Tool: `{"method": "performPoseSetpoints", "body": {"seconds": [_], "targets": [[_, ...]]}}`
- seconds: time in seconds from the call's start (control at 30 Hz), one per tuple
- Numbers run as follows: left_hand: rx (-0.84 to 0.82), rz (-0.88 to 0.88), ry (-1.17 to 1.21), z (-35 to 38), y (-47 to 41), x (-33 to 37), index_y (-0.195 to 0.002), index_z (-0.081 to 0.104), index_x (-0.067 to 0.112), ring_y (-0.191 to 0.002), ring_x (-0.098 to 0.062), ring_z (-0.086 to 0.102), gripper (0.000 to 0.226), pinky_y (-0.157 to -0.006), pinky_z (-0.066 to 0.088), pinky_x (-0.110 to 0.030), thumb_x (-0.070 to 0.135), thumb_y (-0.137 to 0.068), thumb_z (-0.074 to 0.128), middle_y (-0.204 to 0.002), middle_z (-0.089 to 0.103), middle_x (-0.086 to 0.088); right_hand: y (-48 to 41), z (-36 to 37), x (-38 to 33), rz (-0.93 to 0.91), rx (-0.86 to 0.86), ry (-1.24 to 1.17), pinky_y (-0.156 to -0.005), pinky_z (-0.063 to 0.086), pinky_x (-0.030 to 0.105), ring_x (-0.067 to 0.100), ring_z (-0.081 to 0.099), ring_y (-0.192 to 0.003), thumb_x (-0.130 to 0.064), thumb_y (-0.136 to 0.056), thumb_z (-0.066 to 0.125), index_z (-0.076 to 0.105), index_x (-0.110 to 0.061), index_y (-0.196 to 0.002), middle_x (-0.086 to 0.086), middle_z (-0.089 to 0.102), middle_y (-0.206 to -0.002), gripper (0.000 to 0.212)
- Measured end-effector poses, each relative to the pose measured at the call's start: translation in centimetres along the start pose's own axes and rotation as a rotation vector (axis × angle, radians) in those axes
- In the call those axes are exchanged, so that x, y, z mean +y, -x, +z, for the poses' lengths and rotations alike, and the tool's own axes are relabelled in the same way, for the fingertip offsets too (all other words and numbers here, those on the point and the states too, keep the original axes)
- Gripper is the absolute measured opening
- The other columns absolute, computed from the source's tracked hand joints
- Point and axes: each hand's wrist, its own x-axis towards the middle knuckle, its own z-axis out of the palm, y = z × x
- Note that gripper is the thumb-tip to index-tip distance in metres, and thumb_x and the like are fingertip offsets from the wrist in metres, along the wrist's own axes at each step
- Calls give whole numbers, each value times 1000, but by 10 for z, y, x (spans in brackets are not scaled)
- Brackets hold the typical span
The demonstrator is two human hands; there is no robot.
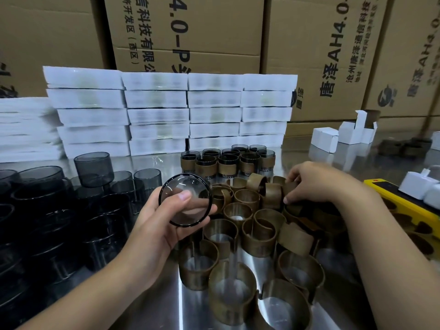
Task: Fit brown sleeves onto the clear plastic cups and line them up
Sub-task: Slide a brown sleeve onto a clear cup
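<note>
Left hand [154, 227] round clear cup [176, 186], right hand [316, 184] on brown sleeves [258, 245]

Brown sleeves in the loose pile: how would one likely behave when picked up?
Probably light and springy: each brown sleeve is a thin open band with a split. It likely squashes if pinched hard. Neighbours touch it, so lifting may nudge them.
</note>
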Motion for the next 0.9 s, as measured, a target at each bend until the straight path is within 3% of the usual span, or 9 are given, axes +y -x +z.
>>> {"method": "performPoseSetpoints", "body": {"seconds": [0.13, 0.23, 0.33, 0.47, 0.67, 0.83, 0.9], "targets": [[15, -28, -15, -1, 1, -2, -115, 46, -13, -94, -41, 70, 102, -65, 58, -29, 47, -46, 90, -92, 72, -23, -1, -2, -2, -44, 30, -76, -63, 42, 24, 14, 53, -86, -23, -72, 80, 60, -31, -99, 0, 58, -110, 34], [18, -9, -76, 0, 2, -2, -123, 49, -7, -95, -38, 70, 104, -67, 58, -29, 52, -46, 89, -97, 72, -23, 3, -6, -5, -133, 73, -287, -59, 50, 22, 8, 59, -74, -20, -70, 81, 59, -34, -96, -8, 62, -96, 37], [16, 6, -87, -3, 0, -2, -121, 62, 26, -94, -39, 70, 70, -67, 58, -30, 41, -56, 83, -102, 72, -20, 12, -9, -18, -305, 57, -705, -58, 49, 17, 8, 61, -66, -17, -72, 79, 64, -27, -95, -7, 67, -84, 29], [55, 29, -78, -3, -2, -2, -92, 74, 29, -89, -38, 71, 34, -62, 58, -28, 40, -59, 73, -102, 72, -18, 27, -2, -43, -466, -144, -1151, -53, 49, 19, 11, 57, -57, -27, -63, 79, 66, -15, -85, 3, 65, -75, 28], [141, 79, -137, -3, -2, 0, -106, 58, 15, -85, -32, 73, 62, -60, 57, -29, 44, -54, 75, -100, 74, -7, 36, 20, -72, -519, -394, -1471, -51, 51, 18, 14, 65, -58, -28, -72, 74, 68, -17, -81, 10, 69, -76, 16], [191, 54, -188, -2, -6, 3, -107, 63, 29, -82, -34, 73, 49, -60, 57, -27, 41, -63, 82, -95, 75, -3, 37, 24, -77, -480, -380, -1530, -47, 45, 17, 9, 54, -54, -35, -72, 69, 75, -15, -86, 3, 65, -83, 25], [195, 33, -194, 0, -7, 2, -98, 70, 31, -80, -34, 73, 44, -59, 57, -26, 52, -60, 78, -93, 75, -4, 37, 24, -78, -466, -359, -1519, -46, 40, 18, 8, 47, -52, -41, -69, 71, 74, -15, -91, -1, 60, -79, 35]]}}
